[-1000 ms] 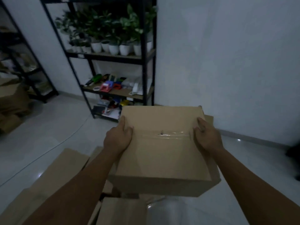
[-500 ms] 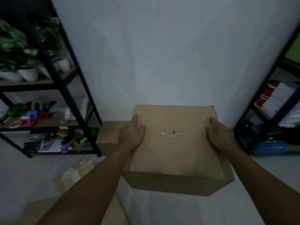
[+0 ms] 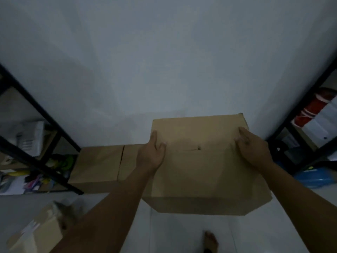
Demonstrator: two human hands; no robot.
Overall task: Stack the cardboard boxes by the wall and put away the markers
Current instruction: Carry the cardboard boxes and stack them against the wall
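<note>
Smooth white wall fills the space past the fingertips. Big brown cardboard box, flat top w/ a tape seam, is held up off the floor betw. both hands. Left hand & right hand curl their fingers over its side edges, gripping tight. Two low cardboard boxes sit by the wall, left of the left fingers. Black metal shelf further left.
</note>
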